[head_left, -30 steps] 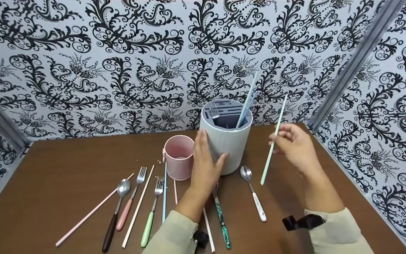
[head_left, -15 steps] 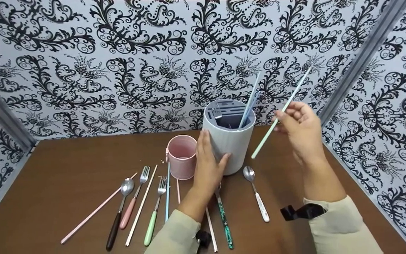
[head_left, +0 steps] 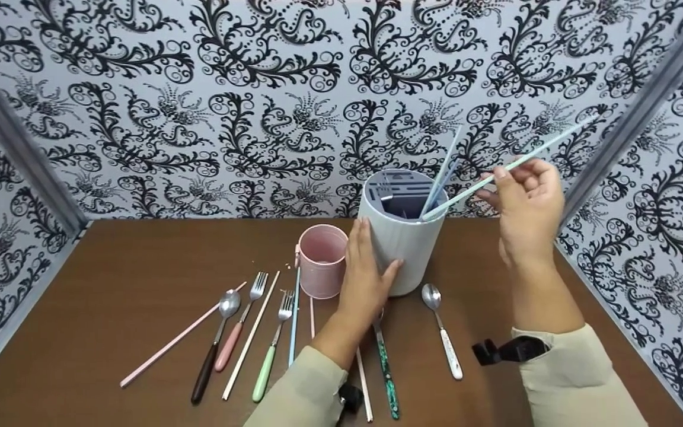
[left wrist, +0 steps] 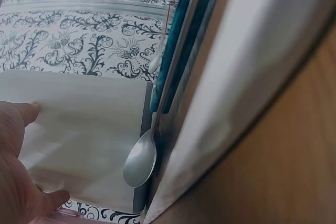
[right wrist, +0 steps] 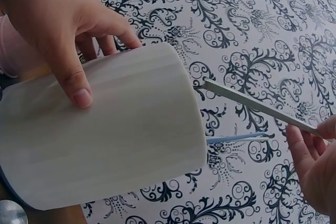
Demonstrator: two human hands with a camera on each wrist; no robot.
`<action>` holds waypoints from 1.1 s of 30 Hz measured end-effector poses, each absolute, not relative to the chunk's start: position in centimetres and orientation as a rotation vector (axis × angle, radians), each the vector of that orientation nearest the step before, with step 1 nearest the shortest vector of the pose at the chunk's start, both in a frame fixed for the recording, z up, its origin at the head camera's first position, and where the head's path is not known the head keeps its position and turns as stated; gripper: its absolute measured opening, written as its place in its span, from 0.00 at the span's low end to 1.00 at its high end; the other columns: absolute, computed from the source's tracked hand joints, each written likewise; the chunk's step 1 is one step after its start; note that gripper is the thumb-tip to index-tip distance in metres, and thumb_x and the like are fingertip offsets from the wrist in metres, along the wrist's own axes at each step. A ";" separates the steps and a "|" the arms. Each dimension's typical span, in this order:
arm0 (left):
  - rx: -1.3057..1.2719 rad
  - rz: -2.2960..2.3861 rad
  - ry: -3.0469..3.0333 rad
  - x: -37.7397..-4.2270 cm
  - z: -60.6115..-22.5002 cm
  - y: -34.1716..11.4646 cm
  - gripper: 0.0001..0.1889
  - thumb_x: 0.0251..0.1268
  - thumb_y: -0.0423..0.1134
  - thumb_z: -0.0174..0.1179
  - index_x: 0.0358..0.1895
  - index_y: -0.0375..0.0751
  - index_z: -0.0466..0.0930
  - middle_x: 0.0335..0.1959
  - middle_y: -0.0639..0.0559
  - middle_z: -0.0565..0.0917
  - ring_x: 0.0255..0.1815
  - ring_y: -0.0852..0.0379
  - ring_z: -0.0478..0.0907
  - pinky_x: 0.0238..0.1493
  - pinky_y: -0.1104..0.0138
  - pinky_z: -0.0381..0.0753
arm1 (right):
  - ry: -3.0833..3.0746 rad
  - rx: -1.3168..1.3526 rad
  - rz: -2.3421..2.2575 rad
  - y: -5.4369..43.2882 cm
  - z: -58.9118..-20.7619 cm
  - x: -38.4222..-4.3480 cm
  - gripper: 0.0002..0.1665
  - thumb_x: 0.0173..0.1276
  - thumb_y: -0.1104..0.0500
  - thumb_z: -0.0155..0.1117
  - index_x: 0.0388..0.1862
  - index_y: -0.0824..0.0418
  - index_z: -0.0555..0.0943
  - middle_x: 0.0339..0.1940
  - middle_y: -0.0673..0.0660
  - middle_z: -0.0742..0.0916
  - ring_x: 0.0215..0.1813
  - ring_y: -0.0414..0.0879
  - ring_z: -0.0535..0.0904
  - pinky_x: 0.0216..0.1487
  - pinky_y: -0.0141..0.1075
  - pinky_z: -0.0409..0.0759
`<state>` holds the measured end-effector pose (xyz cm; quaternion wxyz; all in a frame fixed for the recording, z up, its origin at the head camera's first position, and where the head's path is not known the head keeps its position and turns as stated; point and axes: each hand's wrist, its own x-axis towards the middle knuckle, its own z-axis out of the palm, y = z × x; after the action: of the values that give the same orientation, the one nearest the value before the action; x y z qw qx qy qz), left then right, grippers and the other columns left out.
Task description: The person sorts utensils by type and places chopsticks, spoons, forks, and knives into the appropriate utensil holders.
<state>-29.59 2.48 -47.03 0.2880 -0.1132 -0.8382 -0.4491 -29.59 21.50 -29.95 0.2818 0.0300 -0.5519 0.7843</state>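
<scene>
Pinched between the right hand's (head_left: 531, 210) thumb and fingers is a pale green chopstick (head_left: 546, 145). It slants down to the left, its lower tip overlapping the rim of a tall white utensil holder (head_left: 404, 252) in the head view; in the right wrist view that chopstick tip (right wrist: 210, 85) shows just beyond the holder's top edge. The left hand (head_left: 368, 276) rests on the holder's left side, fingers fairly straight, thumb across the front. Blue and pale chopsticks (head_left: 443, 172) stand in the large opening of the holder's slotted grey top (head_left: 398, 181).
A pink cup (head_left: 322, 279) stands left of the holder. Forks, a dark-handled spoon (head_left: 205, 373) and several chopsticks lie on the brown table (head_left: 158, 261) to the left. A green-patterned utensil (head_left: 388, 373) and a white-handled spoon (head_left: 451, 353) lie in front.
The right hand has risen with the green chopstick, tilting it and bringing its lower tip to the holder's rim. The left hand stays on the holder; the head view has shifted slightly.
</scene>
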 end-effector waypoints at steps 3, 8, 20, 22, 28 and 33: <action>-0.309 -1.197 -2.254 -29.6 -47.1 2.7 0.49 0.65 0.43 0.72 0.82 0.34 0.51 0.81 0.33 0.59 0.82 0.36 0.59 0.82 0.49 0.62 | -1.448 0.044 2.098 21.8 -30.3 -29.8 0.19 0.70 0.72 0.66 0.56 0.64 0.74 0.48 0.61 0.82 0.44 0.49 0.86 0.44 0.37 0.90; -0.301 -1.207 -2.281 -29.6 -47.4 2.9 0.50 0.65 0.44 0.72 0.83 0.35 0.50 0.82 0.34 0.58 0.83 0.38 0.57 0.83 0.51 0.61 | -1.475 0.052 2.046 21.6 -31.2 -30.4 0.18 0.70 0.73 0.65 0.55 0.64 0.74 0.47 0.61 0.81 0.45 0.49 0.85 0.44 0.36 0.90; -0.295 -1.198 -2.257 -29.6 -47.7 3.1 0.50 0.65 0.44 0.72 0.82 0.36 0.50 0.81 0.34 0.59 0.82 0.37 0.59 0.82 0.50 0.62 | -1.633 0.067 1.948 20.3 -33.4 -32.2 0.15 0.71 0.73 0.63 0.51 0.60 0.74 0.45 0.62 0.81 0.44 0.48 0.83 0.44 0.36 0.90; -0.300 -1.190 -2.251 -29.6 -47.7 3.0 0.50 0.65 0.44 0.72 0.82 0.35 0.51 0.81 0.34 0.59 0.82 0.37 0.59 0.82 0.50 0.63 | -1.651 0.063 1.930 20.1 -33.7 -32.5 0.14 0.71 0.73 0.63 0.50 0.59 0.74 0.45 0.60 0.82 0.43 0.48 0.84 0.43 0.35 0.90; -0.297 -1.185 -2.241 -29.8 -47.4 2.6 0.49 0.64 0.43 0.72 0.82 0.35 0.51 0.80 0.34 0.60 0.82 0.38 0.59 0.82 0.51 0.63 | -1.702 0.065 1.901 19.5 -34.3 -33.2 0.14 0.71 0.73 0.63 0.49 0.58 0.74 0.44 0.59 0.83 0.46 0.50 0.84 0.45 0.35 0.90; -0.296 -1.197 -2.254 -29.9 -47.3 2.4 0.49 0.65 0.43 0.72 0.82 0.35 0.51 0.81 0.34 0.59 0.82 0.38 0.59 0.82 0.51 0.62 | -1.726 0.052 1.912 19.2 -34.6 -33.5 0.14 0.70 0.73 0.64 0.48 0.60 0.75 0.46 0.61 0.82 0.44 0.48 0.82 0.45 0.34 0.89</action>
<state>-29.93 2.44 -47.34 0.2823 -0.1104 -0.8416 -0.4470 -33.52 19.20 -34.64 0.2788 0.0195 -0.6433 0.7128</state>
